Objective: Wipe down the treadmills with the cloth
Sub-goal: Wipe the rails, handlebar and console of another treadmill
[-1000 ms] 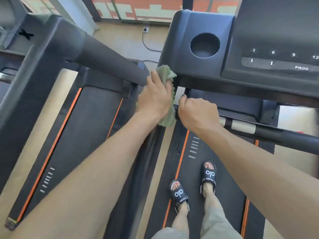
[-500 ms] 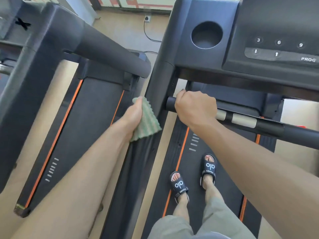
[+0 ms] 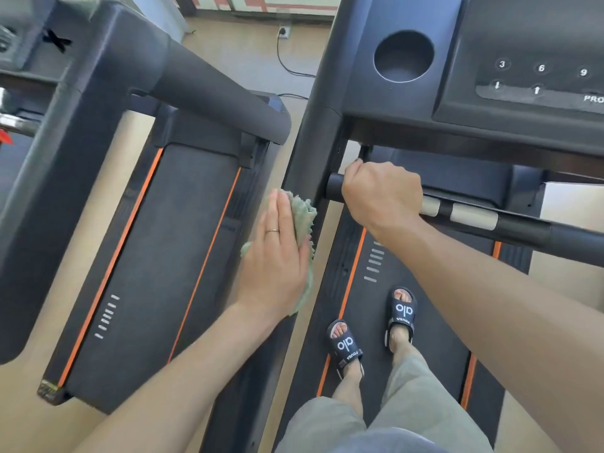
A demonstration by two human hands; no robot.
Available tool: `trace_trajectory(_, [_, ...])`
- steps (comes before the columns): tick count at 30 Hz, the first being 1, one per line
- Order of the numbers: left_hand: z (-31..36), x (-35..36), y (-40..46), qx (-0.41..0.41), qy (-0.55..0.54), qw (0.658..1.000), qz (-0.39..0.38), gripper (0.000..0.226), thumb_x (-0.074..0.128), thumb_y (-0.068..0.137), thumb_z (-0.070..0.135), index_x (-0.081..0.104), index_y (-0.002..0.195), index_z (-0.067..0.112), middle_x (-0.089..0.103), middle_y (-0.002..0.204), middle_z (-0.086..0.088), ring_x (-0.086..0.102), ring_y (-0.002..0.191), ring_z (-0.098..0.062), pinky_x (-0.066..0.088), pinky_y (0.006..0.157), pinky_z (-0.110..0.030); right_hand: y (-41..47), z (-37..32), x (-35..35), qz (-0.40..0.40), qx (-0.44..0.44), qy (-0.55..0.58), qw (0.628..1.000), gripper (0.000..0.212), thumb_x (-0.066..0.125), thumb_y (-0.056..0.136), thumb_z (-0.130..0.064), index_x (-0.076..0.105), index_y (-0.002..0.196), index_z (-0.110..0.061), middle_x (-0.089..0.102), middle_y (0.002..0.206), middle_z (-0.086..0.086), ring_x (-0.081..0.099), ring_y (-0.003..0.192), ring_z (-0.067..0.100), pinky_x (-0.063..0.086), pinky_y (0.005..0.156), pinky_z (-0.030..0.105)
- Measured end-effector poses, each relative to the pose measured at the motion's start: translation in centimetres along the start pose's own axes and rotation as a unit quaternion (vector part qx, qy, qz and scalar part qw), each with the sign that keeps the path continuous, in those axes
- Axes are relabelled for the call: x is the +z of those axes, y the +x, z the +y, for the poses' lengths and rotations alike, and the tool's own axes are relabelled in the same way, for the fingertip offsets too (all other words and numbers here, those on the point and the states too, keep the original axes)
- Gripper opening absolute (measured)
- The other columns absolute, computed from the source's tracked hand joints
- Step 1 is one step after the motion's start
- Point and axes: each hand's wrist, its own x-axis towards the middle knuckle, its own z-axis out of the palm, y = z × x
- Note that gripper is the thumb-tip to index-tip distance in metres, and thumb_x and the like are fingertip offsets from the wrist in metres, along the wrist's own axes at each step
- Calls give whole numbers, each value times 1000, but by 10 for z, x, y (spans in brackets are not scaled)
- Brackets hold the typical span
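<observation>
Nearest, I see my two legs in grey-green trousers (image 3: pixel 421 410) and black sandals (image 3: pixel 400 313) standing on the belt (image 3: pixel 434 325) of the right-hand treadmill, which has orange stripes along both edges. A little farther, on the left of that belt, my left hand (image 3: pixel 276 256) lies flat with its fingers straight and together, a ring on one of them, pressing the green cloth (image 3: pixel 302 214) against the outer face of the black upright post (image 3: pixel 313 148) at the treadmill's left side. The cloth sits between palm and post, its frayed edge showing beyond the fingertips and a corner peeking out below the wrist. Just right of the post, my right hand (image 3: pixel 382 196) is curled round the black handlebar (image 3: pixel 523 228), fingers clamped over the bar near its left end; two pale grip pads (image 3: pixel 474 215) lie on the bar just right of the hand. Left of the cloth runs the belt of a second treadmill (image 3: pixel 157 256), also striped orange, with its thick black handrail (image 3: pixel 222 96) slanting above it. Farther off, the right treadmill's console (image 3: pixel 408 103) shows a round cup holder (image 3: pixel 403 55) and buttons marked 3, 6 and 9. Farthest, a black cable (image 3: pixel 287 67) runs across the tan floor from a wall socket (image 3: pixel 283 31).
</observation>
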Motion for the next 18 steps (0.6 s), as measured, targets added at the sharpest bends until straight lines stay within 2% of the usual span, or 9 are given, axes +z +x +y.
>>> trace_trajectory(3, [6,-4,44,-7,-22,1000,-13,67,28,103,37,14,159,3,16,166,-18,23,151,-33,16,122,-42,3,1,2,22,26,10,999,17,38,90,-7,49,78,-13,52,67,7,47,61,31,33,60,33])
trace_trajectory(6, [17,-23,105,-136,-176,974,-40,56,25,108,46,37,148,9,50,145,-15,49,131,-32,40,108,-42,3,0,4,37,9,-2,999,20,40,91,-6,59,91,-10,64,79,13,49,64,33,34,60,35])
trace_trajectory(8, [28,-26,111,-190,-223,955,-39,56,23,108,47,43,142,8,58,133,-15,55,122,-33,43,103,-42,1,1,3,39,-14,-22,999,22,40,87,-3,58,97,-9,67,86,15,49,65,34,33,59,35])
trace_trajectory(10, [28,-20,81,-137,-97,986,-21,51,28,109,40,37,143,3,54,135,-20,54,122,-39,46,99,-47,-2,1,0,36,-20,-16,999,19,39,84,-1,53,93,-11,66,87,15,45,65,32,34,61,35])
trace_trajectory(12, [14,-9,24,0,121,993,2,57,33,109,27,17,152,-8,34,152,-32,38,140,-46,44,105,-51,-4,0,-1,36,-25,-15,999,19,39,83,0,50,92,-12,66,88,15,45,66,32,34,63,36])
trace_trajectory(14, [-4,-7,-30,97,260,960,-46,69,34,105,27,3,158,-4,2,164,-29,6,153,-45,30,119,-51,-6,0,-1,38,-26,-20,999,19,42,83,0,53,95,-10,66,89,15,50,69,34,35,63,37])
trace_trajectory(15, [-13,-10,-48,145,295,941,-82,69,35,102,28,8,159,-1,-3,166,-25,-2,153,-43,19,123,-53,-8,1,-1,40,-27,-22,999,20,43,83,0,54,97,-8,66,89,15,52,70,34,36,63,37])
trace_trajectory(16, [-19,-14,-60,192,328,916,-128,67,33,101,28,16,158,0,0,167,-22,-4,154,-42,9,125,-54,-10,1,-1,41,-28,-26,998,21,44,83,1,55,99,-7,66,89,16,52,71,34,37,63,36])
trace_trajectory(18, [-14,-20,-66,262,445,828,-218,63,25,102,30,22,157,-1,8,167,-18,-4,155,-38,-14,122,-53,-11,1,-1,42,-31,-36,998,22,45,83,1,56,101,-6,66,88,15,51,69,33,37,62,36])
